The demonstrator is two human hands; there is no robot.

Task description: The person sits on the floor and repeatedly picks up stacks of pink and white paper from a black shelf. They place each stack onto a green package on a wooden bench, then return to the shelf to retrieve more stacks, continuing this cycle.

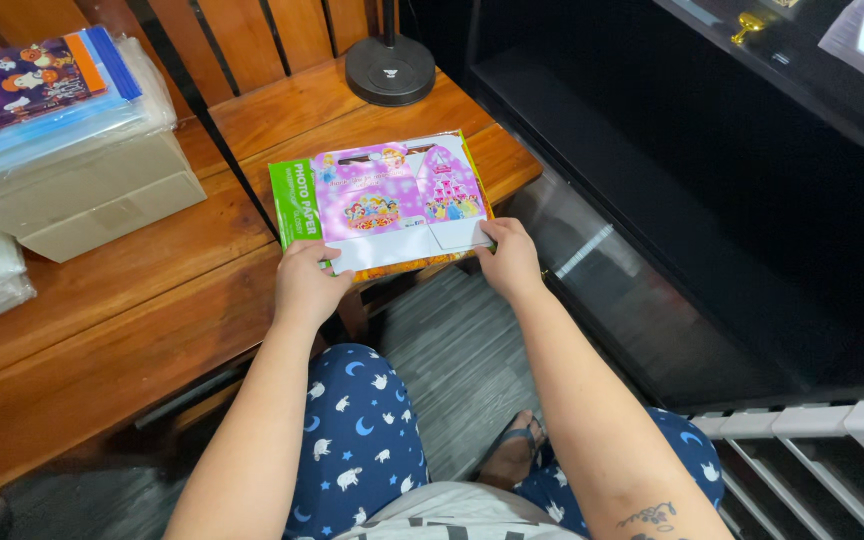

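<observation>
On the near corner of a small wooden side table (352,115) lies a flat pack of photo paper (297,205) with a pink printed sheet (402,195) laid on top, its picture showing a castle and cartoon figures and its lower edge cut into white tabs. Both hands grip this stack at the near edge: the left hand (307,285) pinches the left corner, thumb on top by the green strip, and the right hand (509,258) pinches the right corner with fingers curled over the pink sheet. The stack overhangs the table edge slightly toward the person. It looks light and thin, stiff enough to stay flat when held at two corners but likely to bend or crease if gripped at one point; the glossy wrapper probably makes the layers slide on each other, so a pinch through the whole stack at opposite corners seems the safest hold. Behind it, near the table's far edge, stands a round black lamp base (390,68). To the left, on a larger wooden table (102,320), rests a pile of clear-wrapped sheets (47,95) on a pale box (92,200). Below, patterned blue trousers (357,430) cover the knees.
</observation>
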